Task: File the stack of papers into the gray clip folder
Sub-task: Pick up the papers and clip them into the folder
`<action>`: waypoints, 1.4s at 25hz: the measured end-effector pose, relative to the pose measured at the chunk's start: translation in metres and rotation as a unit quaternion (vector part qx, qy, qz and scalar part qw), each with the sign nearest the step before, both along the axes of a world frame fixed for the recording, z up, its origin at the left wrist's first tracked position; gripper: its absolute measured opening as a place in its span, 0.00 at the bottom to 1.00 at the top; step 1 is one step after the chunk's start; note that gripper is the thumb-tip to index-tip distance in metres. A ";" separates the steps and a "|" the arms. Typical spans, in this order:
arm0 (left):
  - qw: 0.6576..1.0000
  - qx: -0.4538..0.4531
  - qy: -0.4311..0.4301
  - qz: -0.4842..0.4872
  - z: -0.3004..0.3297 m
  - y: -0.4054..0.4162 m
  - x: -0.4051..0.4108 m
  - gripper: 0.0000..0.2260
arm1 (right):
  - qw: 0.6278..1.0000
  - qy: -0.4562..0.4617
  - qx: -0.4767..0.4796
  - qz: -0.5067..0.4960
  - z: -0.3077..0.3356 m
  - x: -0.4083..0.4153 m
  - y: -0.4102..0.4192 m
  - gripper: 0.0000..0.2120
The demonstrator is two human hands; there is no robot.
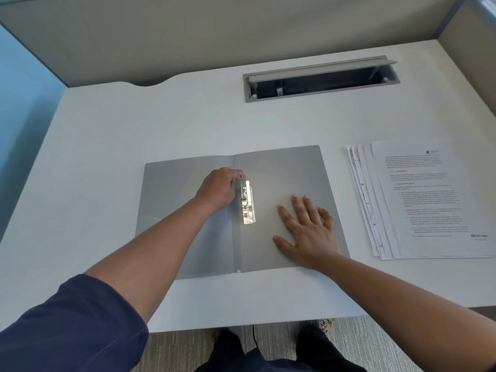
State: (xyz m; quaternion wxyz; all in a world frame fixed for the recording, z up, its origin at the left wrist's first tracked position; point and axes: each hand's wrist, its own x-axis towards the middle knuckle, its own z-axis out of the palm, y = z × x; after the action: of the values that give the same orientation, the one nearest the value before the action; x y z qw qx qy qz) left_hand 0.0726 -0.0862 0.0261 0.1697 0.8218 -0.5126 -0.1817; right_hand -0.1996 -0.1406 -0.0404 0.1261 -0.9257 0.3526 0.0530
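The gray clip folder [281, 170] lies open and flat in the middle of the white desk. Its metal clip [248, 204] sits just right of the spine. My left hand [218, 190] is closed around the clip's lever at its far end, and the lever is raised. My right hand [308, 226] rests flat, fingers spread, on the folder's right leaf. The stack of printed papers [424, 200] lies fanned out on the desk to the right of the folder, untouched.
An open cable tray [319, 80] with a raised lid is sunk into the desk [134, 124] at the back. Partition walls close off the far side and the right. The desk's front edge runs just below the folder.
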 end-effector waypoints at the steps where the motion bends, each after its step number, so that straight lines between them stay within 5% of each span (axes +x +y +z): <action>1: 1.000 0.013 -0.007 -0.013 0.005 -0.003 -0.006 0.16 | 1.000 0.001 0.006 -0.004 0.004 -0.004 -0.004 0.38; 5: 0.996 0.076 -0.015 -0.033 0.006 -0.003 -0.001 0.12 | 0.998 0.020 0.057 0.010 0.009 0.005 -0.013 0.40; 9: 0.993 0.116 -0.008 0.004 0.004 -0.001 0.007 0.24 | 0.997 -0.008 0.074 0.032 0.017 0.012 -0.010 0.39; 13: 0.999 -0.017 -0.021 0.024 0.017 -0.028 -0.026 0.26 | 0.994 -0.087 0.065 -0.021 0.031 -0.013 -0.025 0.35; 15: 0.994 -0.046 0.085 0.046 0.021 -0.051 -0.061 0.25 | 0.989 -0.098 0.062 -0.088 0.036 -0.036 -0.044 0.31; 18: 0.944 0.001 0.316 0.095 0.021 -0.088 -0.130 0.22 | 0.974 -0.089 0.034 -0.204 0.043 -0.084 -0.084 0.26; 23: 0.841 0.099 0.511 0.149 0.013 -0.129 -0.211 0.22 | 0.957 -0.021 0.037 -0.285 0.044 -0.155 -0.133 0.28; 30: 0.806 0.154 0.520 0.237 0.012 -0.148 -0.250 0.12 | 0.955 0.022 0.105 -0.276 0.034 -0.187 -0.145 0.34; 35: 0.750 0.143 0.582 0.279 0.015 -0.157 -0.257 0.10 | 0.955 0.012 0.096 -0.279 0.035 -0.186 -0.145 0.33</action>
State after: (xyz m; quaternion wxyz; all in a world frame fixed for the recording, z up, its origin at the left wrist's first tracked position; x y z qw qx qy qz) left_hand -0.1845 -0.2431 0.0411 0.3589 0.6781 -0.0301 -0.6406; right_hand -0.3858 -0.2852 -0.0051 0.2201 -0.7732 0.5916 0.0605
